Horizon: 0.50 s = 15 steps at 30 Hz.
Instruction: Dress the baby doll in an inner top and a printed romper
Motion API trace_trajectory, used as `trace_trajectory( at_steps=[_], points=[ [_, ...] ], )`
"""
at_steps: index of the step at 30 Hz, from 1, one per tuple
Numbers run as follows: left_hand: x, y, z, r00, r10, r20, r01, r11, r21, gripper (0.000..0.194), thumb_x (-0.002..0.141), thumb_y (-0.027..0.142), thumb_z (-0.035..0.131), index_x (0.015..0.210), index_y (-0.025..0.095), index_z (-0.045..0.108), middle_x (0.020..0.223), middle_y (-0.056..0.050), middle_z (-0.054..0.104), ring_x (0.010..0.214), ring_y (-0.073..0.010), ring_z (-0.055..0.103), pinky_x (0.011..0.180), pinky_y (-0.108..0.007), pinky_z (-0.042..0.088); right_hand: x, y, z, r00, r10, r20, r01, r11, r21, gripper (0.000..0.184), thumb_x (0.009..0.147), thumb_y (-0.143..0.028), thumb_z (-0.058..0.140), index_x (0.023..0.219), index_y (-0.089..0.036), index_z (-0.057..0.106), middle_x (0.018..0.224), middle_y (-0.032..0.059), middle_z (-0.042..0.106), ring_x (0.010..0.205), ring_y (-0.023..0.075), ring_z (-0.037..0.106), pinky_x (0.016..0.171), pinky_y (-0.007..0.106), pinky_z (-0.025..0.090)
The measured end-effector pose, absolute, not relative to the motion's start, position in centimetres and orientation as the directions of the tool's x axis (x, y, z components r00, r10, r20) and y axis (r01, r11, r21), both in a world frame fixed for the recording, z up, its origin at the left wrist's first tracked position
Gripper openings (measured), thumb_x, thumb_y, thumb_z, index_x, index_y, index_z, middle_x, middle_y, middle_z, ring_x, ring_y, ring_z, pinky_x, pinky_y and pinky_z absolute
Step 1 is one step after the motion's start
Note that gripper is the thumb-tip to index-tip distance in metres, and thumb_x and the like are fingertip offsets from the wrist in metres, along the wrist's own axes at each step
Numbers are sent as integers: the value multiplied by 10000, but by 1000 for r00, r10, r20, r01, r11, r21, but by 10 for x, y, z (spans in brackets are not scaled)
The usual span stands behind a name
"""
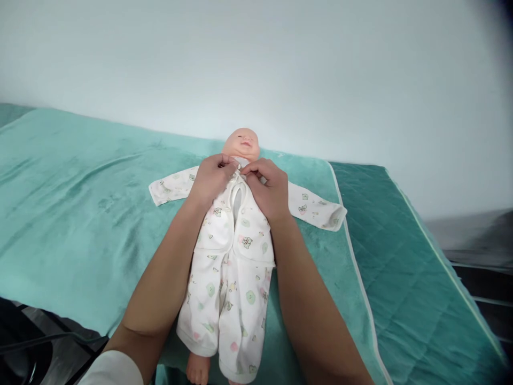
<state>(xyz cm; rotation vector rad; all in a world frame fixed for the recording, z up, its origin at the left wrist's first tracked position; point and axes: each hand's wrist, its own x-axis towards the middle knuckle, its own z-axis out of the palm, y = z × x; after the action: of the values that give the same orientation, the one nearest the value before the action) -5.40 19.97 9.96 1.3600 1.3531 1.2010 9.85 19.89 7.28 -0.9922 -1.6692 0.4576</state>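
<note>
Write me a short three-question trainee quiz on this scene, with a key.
1. Multiple choice: where on the patterned top are the left grip and right grip working?
A) at the cuffs
B) at the neckline
C) at the bottom hem

2. True or false: the doll lies face down on the green blanket.

3. Count: how many sleeves lie spread out to the sides?

Key: 1. B; 2. False, it lies face up; 3. Two.

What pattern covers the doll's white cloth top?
The white cloth top has scattered small motifs, some green, some pink (head view).
</note>
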Motion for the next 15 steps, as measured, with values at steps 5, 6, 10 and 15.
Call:
trace_trajectory(
  at_steps=[5,6,10,15],
  points=[
    [-53,199,104,-44,999,25,106,-20,994,169,844,306,648,733,179,633,703,-9,599,655,-123,528,621,-260,442,98,198,72,-51,792,609,396,576,-715,268,840,-110,510,791,-266,723,871,-11,755,857,196,648,827,362,492],
    [-53,200,104,-68,997,42,115,-34,993,149,837,299,656,753,176,649,732,-12,618,678,-123,539,644,-258,452,98,199,72,-33,799,601,394,563,-727,272,840,-112,511,796,-267,730,873,-13,756,855,196,652,823,361,494],
    [-50,201,101,-104,989,109,172,-90,981,135,828,310,678,862,182,704,832,-18,669,767,-131,586,709,-252,476,97,198,71,16,815,579,396,526,-753,274,835,-117,513,786,-271,734,863,-15,754,846,197,653,821,363,499],
    [-49,199,99,-79,988,133,294,-104,950,183,807,247,647,979,216,703,904,-16,669,714,-123,569,631,-246,452,96,200,68,51,825,563,376,506,-776,259,831,-128,517,774,-272,724,852,-14,745,833,198,646,820,367,496]
  ],
)
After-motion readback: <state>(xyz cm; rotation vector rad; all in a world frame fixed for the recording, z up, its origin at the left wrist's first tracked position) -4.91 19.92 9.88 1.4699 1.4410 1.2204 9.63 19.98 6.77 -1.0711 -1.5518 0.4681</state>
